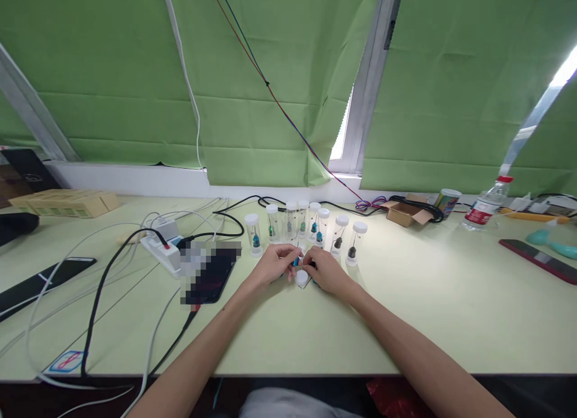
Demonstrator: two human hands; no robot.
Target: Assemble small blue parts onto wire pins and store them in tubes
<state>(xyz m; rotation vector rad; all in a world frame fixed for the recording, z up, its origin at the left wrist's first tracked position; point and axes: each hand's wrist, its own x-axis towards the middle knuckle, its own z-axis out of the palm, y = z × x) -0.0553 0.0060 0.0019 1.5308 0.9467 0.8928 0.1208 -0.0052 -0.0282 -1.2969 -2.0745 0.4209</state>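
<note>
Head camera: we look forward and down at our two hands over the middle of a pale counter (433, 322), just in front of a cluster of clear capped vials. Our left hand (280, 263) has its fingers drawn in, thumb and fingertips pinching a small blue piece (296, 261) that sits in the narrow space between the hands. Our right hand (326, 271) comes in from the other side with its fingers curled and its fingertips close to that piece; we cannot tell whether they have hold of anything. Just below the fingertips we see a round white cap (302, 278), between the two hands. Beyond our hands, eight white-lidded vials stand upright near one another: the leftmost vial (256, 239) has a blue item inside, the vial next to it (271, 227) a green one, and the rightmost vial (354, 246) a dark one. To the left lie a black phone (222, 275), partly blurred out, and a white power strip (164, 254) with cables plugged in. Toward the right we see an open cardboard box (402, 214), a tilted printed can (447, 202) and a clear bottle (485, 209) with a red cap and label. Green blinds (288, 118) cover the windows behind.
</note>
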